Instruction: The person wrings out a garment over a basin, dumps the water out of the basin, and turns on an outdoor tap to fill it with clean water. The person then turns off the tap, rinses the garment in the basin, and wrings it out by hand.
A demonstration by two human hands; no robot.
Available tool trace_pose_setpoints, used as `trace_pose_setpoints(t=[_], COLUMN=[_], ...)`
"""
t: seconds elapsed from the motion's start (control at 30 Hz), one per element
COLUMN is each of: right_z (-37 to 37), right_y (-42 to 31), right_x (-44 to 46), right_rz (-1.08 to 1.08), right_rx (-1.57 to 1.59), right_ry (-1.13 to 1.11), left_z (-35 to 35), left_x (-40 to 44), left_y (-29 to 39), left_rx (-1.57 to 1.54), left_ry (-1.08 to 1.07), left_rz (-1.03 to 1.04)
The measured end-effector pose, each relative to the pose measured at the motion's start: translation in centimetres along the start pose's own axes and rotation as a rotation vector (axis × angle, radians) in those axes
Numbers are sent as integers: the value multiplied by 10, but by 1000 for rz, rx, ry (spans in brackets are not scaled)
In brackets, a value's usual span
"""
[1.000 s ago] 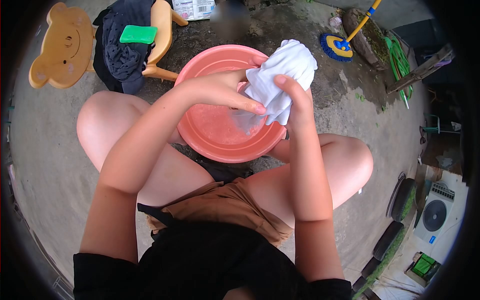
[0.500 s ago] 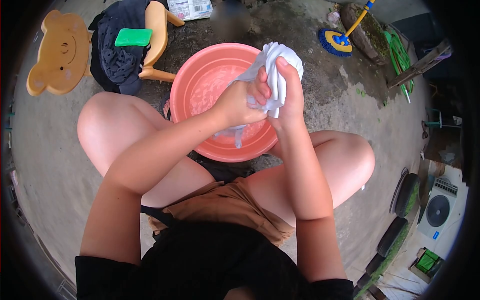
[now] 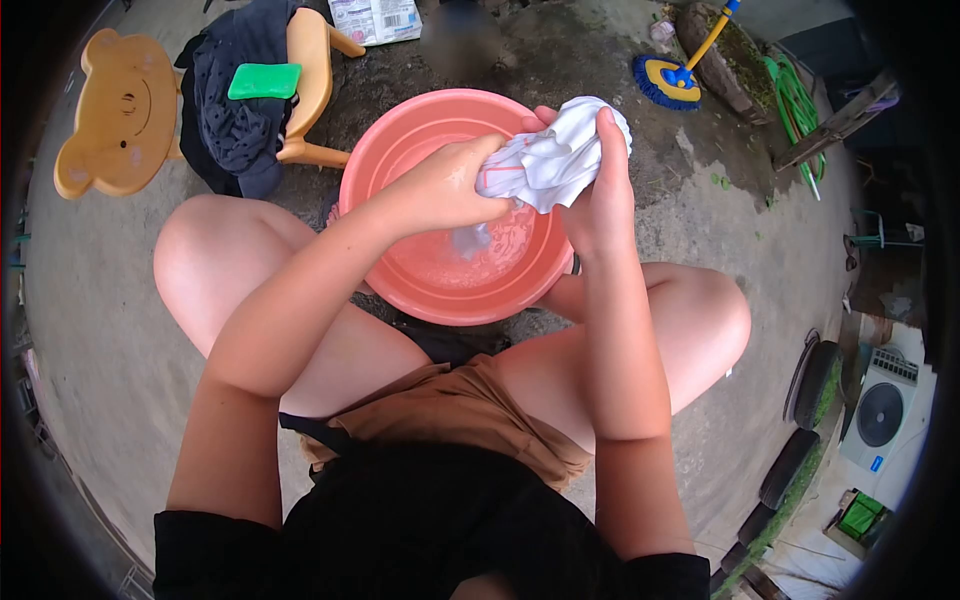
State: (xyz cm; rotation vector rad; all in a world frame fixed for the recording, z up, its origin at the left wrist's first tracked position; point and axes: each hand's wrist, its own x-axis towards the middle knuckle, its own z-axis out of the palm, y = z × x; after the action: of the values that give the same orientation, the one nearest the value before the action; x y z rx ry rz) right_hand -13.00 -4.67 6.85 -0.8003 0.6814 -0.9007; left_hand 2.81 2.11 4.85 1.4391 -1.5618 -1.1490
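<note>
A bunched white cloth (image 3: pixel 560 155) with thin reddish lines is held over the right side of a round pink basin (image 3: pixel 400 140). My left hand (image 3: pixel 458 185) grips the cloth's left end, its fingers wrapped round it. My right hand (image 3: pixel 602 205) holds the cloth's right side, with the thumb along its edge and the palm under it. Part of the cloth hangs below my left hand toward the shallow, foamy water in the basin.
At the upper left, a yellow bear-shaped chair (image 3: pixel 313 75) bears dark clothes (image 3: pixel 235 115) and a green soap bar (image 3: pixel 264 81). A printed packet (image 3: pixel 378 20) lies behind. A blue-yellow brush (image 3: pixel 668 82), green hose (image 3: pixel 795 110) and tyres (image 3: pixel 818 385) are at the right.
My hands were pressed together round the cloth half a second ago; now they are farther apart. The cloth's right end has shifted right and its reddish lines show.
</note>
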Motion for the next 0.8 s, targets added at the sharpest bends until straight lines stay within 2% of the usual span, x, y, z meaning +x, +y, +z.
trace_pose_setpoints(t=[0.17,0.27,0.37,0.47,0.57,0.67,0.77,0.8], right_z=[-4,-6,-16,-14,-24,-16,2,9], right_y=[-2,2,6,-5,-13,0,-2,3], right_x=[-1,-4,1,-5,-3,-9,-14,-16], right_rz=[26,170,231,233,112,-416,-351,-279], right_rx=[-128,-212,-407,-557,-1021,-1203,-959,-803], right_ry=[70,81,54,-21,-75,-94,-387,-422], left_z=[-1,-8,-10,-14,-22,-22,-20,-18], left_x=[9,7,9,7,6,2,-1,-2], left_y=[-18,7,8,10,7,9,6,4], left_rx=[-16,-253,-484,-503,-609,-572,-500,-483], left_ry=[294,310,265,327,286,339,283,246], left_rz=[245,276,208,197,146,160,133,121])
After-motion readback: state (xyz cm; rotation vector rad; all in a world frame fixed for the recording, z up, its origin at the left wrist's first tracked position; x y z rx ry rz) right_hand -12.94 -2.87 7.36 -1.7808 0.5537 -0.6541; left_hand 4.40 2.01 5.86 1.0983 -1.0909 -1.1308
